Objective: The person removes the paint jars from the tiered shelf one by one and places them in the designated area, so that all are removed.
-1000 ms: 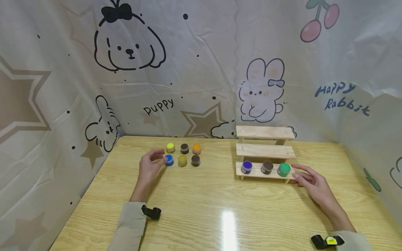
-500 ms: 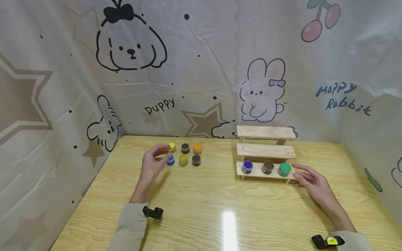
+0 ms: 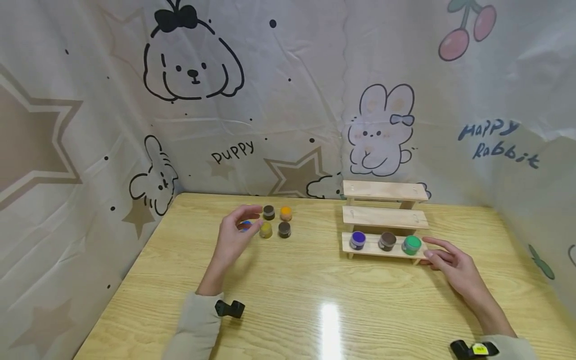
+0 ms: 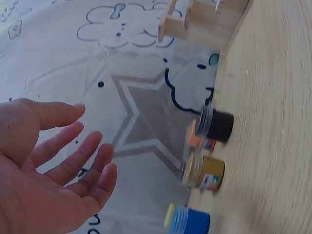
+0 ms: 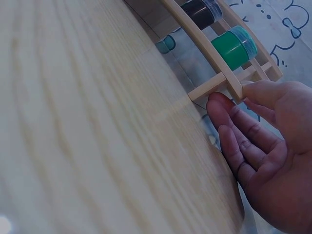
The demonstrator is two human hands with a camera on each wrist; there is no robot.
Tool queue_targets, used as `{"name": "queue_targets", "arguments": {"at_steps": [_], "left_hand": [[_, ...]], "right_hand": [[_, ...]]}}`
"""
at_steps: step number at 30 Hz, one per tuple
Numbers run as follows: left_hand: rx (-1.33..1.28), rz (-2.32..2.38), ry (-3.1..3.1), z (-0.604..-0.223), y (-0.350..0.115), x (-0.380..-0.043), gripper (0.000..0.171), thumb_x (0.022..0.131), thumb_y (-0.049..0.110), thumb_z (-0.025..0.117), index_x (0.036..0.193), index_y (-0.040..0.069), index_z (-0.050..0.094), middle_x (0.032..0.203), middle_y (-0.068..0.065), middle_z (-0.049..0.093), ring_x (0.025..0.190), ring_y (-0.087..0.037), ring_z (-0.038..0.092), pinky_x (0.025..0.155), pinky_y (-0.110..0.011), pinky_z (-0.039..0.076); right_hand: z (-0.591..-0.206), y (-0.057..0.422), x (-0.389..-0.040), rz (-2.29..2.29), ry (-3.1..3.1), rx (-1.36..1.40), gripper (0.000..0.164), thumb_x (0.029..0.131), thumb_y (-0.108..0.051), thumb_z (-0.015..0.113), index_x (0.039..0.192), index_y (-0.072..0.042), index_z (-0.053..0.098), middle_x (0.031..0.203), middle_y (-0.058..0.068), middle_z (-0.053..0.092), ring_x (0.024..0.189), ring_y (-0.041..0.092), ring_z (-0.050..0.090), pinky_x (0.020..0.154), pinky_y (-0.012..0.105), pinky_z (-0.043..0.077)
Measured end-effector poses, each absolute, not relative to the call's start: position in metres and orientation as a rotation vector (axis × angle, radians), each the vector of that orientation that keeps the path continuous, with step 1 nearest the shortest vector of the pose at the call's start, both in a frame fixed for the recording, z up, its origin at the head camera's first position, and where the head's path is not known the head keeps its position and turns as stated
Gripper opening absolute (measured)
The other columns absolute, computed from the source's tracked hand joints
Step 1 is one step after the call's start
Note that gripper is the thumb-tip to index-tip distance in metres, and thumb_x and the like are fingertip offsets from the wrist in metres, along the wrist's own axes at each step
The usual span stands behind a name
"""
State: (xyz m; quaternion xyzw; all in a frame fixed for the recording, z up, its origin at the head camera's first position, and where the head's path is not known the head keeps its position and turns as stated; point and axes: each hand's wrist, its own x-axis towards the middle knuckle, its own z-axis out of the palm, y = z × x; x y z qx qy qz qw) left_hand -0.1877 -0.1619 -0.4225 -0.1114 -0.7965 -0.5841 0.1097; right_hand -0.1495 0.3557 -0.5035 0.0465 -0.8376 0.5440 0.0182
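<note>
My left hand [image 3: 236, 237] hovers over the left end of a group of small paint jars, fingers spread and loosely bent, holding nothing. Beneath it a blue jar [image 4: 195, 222] is partly covered in the head view, and the yellow one behind is hidden there. Beside it stand a mustard jar [image 3: 266, 230], a dark jar [image 3: 284, 230], another dark jar [image 3: 268, 212] and an orange jar [image 3: 285, 214]. My right hand [image 3: 456, 270] pinches the right end of a three-step wooden display stand [image 3: 384, 217], thumb at the lowest step. On that step sit purple [image 3: 358, 240], brown [image 3: 387, 241] and green [image 3: 411, 245] paint jars.
The wooden table [image 3: 288, 290] carries a bright light reflection near its front. A printed cloth [image 3: 292, 100] with cartoon animals hangs right behind the table's back edge and along both sides. The stand's upper two steps rise toward that cloth.
My left hand has drawn away from the blue jar, lifting and shifting rightward over the group, and now covers the yellow jar. The right hand stays at the stand. The head view has turned slightly left.
</note>
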Motion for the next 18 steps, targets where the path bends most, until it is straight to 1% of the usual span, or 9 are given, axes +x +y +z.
{"name": "queue_targets", "arguments": {"at_steps": [2,4,8,11,18], "left_hand": [[-0.332,-1.750,-2.332,-0.422,-0.155,-0.184,0.029,0.094,0.001,0.073,0.123,0.000,0.068,0.123,-0.017,0.068,0.117,-0.036,0.063,0.095,-0.050,0.051],[-0.358,-1.766,-2.332,-0.424,-0.146,-0.180,0.029,0.095,0.002,0.073,0.124,0.000,0.068,0.124,-0.016,0.068,0.116,-0.036,0.063,0.095,-0.048,0.052],[-0.429,-1.800,-2.336,-0.429,-0.127,-0.177,0.029,0.095,0.003,0.073,0.123,-0.001,0.068,0.124,-0.019,0.067,0.115,-0.039,0.063,0.092,-0.047,0.054],[-0.465,-1.821,-2.332,-0.432,-0.114,-0.176,0.029,0.094,0.002,0.073,0.123,-0.001,0.068,0.123,-0.020,0.068,0.114,-0.040,0.063,0.091,-0.048,0.055],[-0.508,-1.855,-2.341,-0.443,-0.092,-0.178,0.028,0.095,0.006,0.073,0.123,0.001,0.069,0.121,-0.014,0.070,0.112,-0.038,0.065,0.092,-0.047,0.055]], "right_hand": [[-0.503,0.356,-0.149,1.690,-2.600,0.158,0.050,0.107,-0.026,0.058,0.149,-0.001,0.049,0.114,-0.019,0.071,0.094,0.006,0.073,0.075,0.023,0.059],[-0.503,0.358,-0.148,1.677,-2.603,0.162,0.049,0.107,-0.025,0.058,0.149,-0.001,0.049,0.113,-0.019,0.071,0.094,0.006,0.072,0.074,0.023,0.059],[-0.501,0.359,-0.148,1.664,-2.608,0.147,0.049,0.107,-0.026,0.058,0.148,-0.001,0.049,0.109,-0.016,0.073,0.093,0.005,0.073,0.074,0.022,0.059],[-0.501,0.359,-0.149,1.654,-2.611,0.129,0.049,0.107,-0.027,0.058,0.148,-0.001,0.049,0.108,-0.017,0.073,0.092,0.005,0.072,0.073,0.022,0.059],[-0.504,0.357,-0.150,1.658,-2.595,0.149,0.048,0.106,-0.024,0.059,0.147,0.000,0.050,0.109,-0.015,0.073,0.092,0.006,0.073,0.073,0.023,0.059]]}}
